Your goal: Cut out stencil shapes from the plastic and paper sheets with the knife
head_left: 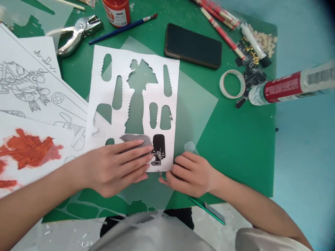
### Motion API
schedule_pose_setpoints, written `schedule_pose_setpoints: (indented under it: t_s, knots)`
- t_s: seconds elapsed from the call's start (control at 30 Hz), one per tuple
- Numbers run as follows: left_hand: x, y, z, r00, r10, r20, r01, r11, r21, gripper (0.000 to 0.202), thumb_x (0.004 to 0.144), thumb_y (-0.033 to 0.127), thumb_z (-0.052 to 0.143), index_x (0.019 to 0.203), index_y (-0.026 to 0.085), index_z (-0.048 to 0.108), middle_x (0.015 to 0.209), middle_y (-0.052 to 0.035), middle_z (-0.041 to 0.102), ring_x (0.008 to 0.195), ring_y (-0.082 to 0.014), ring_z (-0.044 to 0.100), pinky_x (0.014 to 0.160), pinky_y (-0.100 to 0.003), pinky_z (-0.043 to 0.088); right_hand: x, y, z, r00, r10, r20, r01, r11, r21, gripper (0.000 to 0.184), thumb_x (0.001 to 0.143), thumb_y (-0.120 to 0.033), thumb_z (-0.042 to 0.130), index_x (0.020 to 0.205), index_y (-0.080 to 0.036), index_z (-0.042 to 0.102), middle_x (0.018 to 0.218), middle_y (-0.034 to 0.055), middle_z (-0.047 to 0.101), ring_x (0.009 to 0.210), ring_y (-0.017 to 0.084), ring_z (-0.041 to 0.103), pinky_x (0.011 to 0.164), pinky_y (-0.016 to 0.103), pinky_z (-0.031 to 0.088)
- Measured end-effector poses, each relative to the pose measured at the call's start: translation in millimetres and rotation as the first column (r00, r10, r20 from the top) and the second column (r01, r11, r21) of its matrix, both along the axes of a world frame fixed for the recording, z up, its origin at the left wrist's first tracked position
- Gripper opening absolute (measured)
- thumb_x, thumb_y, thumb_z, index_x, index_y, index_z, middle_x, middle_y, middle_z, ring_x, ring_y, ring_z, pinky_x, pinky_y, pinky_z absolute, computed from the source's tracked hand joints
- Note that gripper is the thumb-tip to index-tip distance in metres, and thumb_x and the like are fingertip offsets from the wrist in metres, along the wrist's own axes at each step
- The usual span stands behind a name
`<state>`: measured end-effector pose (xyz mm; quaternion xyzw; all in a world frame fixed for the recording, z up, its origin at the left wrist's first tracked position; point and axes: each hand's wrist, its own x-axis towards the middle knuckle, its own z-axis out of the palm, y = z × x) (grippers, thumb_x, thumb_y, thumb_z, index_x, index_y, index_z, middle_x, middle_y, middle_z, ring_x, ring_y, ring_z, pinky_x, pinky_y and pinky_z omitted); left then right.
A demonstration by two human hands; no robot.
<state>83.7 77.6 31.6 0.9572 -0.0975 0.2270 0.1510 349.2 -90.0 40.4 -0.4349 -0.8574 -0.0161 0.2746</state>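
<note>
Green knife [207, 209] one, right hand [191, 174]; stencil [157, 57] one.

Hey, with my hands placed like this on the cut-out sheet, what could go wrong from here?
The craft knife in the right hand points its blade toward the fingertips of the left hand, close by; a slip could nick them. Only that flat left hand pins the white sheet, so it might shift and the cut stray into the black figure.
</note>
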Motion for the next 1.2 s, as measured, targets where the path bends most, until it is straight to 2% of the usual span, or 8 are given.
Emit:
schedule_pose_setpoints:
  t_s: [0.17, 0.47, 0.6, 0.8, 0.9, 1.0, 1.1, 1.2]
  knots:
    - [-2.2, 1.6, -1.5, 1.000, -0.005, -0.015, 0.005, 1.000, -0.018, 0.030, 0.109, 0.024, 0.077, 0.136, 0.011, 0.080, 0.147, -0.0048, 0.085, 0.150, -0.0287, 0.074, 0.140, -0.049, 0.054, -4.1, -1.3, 5.0, 0.997, -0.011, 0.071, 0.007, 0.999, 0.052, 0.023, 0.104, -0.018, 0.079, 0.082, -0.021, 0.072, 0.069, -0.0023, 0.053, 0.069, 0.018, 0.039, 0.060, 0.037, 0.031]
    - [0.0, 7.8, -10.8, 0.997, -0.035, 0.065, 0.032, 0.999, 0.037, 0.023, 0.105, 0.023, 0.088, 0.127, 0.018, 0.082, 0.140, -0.0050, 0.089, 0.145, -0.0270, 0.080, 0.137, -0.049, 0.060, -3.6, -4.1, 8.9, 0.976, 0.002, 0.217, -0.014, 0.998, 0.056, 0.030, 0.109, -0.031, 0.082, 0.085, -0.022, 0.068, 0.075, -0.0019, 0.054, 0.074, 0.018, 0.040, 0.066, 0.037, 0.029]
    - [1.5, 10.0, -9.9, 0.995, -0.037, 0.098, 0.033, 0.999, 0.037, 0.024, 0.105, 0.021, 0.089, 0.127, 0.016, 0.082, 0.136, -0.0054, 0.090, 0.140, -0.0268, 0.083, 0.131, -0.049, 0.066, 4.0, 2.3, 0.6, 0.998, 0.004, 0.067, -0.009, 0.997, 0.076, 0.042, 0.116, -0.034, 0.073, 0.076, -0.023, 0.062, 0.070, -0.0029, 0.049, 0.071, 0.018, 0.038, 0.063, 0.036, 0.029]
    - [6.5, 16.1, -12.0, 0.988, -0.103, 0.113, 0.102, 0.995, 0.017, 0.036, 0.103, 0.014, 0.088, 0.137, 0.012, 0.080, 0.137, -0.0082, 0.089, 0.141, -0.0263, 0.082, 0.134, -0.047, 0.063, 18.0, 11.2, -4.5, 0.937, -0.085, -0.338, 0.048, 0.992, -0.116, 0.056, 0.126, -0.030, 0.033, 0.072, -0.026, 0.045, 0.065, -0.0035, 0.037, 0.060, 0.018, 0.030, 0.058, 0.037, 0.028]
    - [6.5, 19.1, -12.3, 0.989, -0.113, 0.092, 0.113, 0.994, 0.002, 0.038, 0.105, 0.009, 0.082, 0.142, 0.013, 0.077, 0.138, -0.0078, 0.089, 0.144, -0.0253, 0.081, 0.134, -0.048, 0.064, 19.7, 12.6, -5.2, 0.907, -0.119, -0.403, 0.065, 0.987, -0.145, 0.053, 0.128, -0.032, 0.026, 0.079, -0.027, 0.046, 0.067, -0.0034, 0.044, 0.059, 0.017, 0.038, 0.058, 0.034, 0.033]
    - [1.8, 17.9, -5.9, 0.992, -0.108, 0.064, 0.107, 0.994, 0.017, 0.035, 0.109, 0.011, 0.075, 0.141, 0.023, 0.080, 0.136, -0.0023, 0.090, 0.144, -0.0225, 0.080, 0.135, -0.045, 0.062, 20.3, 14.2, -6.0, 0.892, -0.113, -0.437, 0.045, 0.986, -0.163, 0.046, 0.128, -0.030, 0.029, 0.088, -0.026, 0.051, 0.070, -0.0024, 0.055, 0.062, 0.016, 0.050, 0.061, 0.031, 0.041]
    - [-1.6, 3.7, 5.5, 1.000, 0.014, -0.002, -0.014, 0.998, 0.055, 0.033, 0.112, 0.018, 0.072, 0.144, 0.027, 0.079, 0.135, -0.0008, 0.090, 0.142, -0.0227, 0.082, 0.132, -0.043, 0.064, 19.7, 16.6, -6.6, 0.907, -0.049, -0.418, -0.021, 0.987, -0.160, 0.045, 0.128, -0.030, 0.036, 0.086, -0.026, 0.050, 0.069, -0.0029, 0.056, 0.064, 0.016, 0.050, 0.063, 0.030, 0.042]
    - [5.6, -21.8, 9.7, 0.947, 0.307, -0.099, -0.299, 0.950, 0.088, 0.058, 0.115, 0.032, 0.071, 0.168, 0.012, 0.061, 0.154, -0.0199, 0.081, 0.153, -0.0400, 0.074, 0.127, -0.061, 0.065, 17.9, 18.7, -7.9, 0.924, 0.015, -0.383, -0.076, 0.986, -0.145, 0.047, 0.128, -0.031, 0.039, 0.082, -0.026, 0.048, 0.070, -0.0025, 0.057, 0.067, 0.016, 0.050, 0.065, 0.030, 0.043]
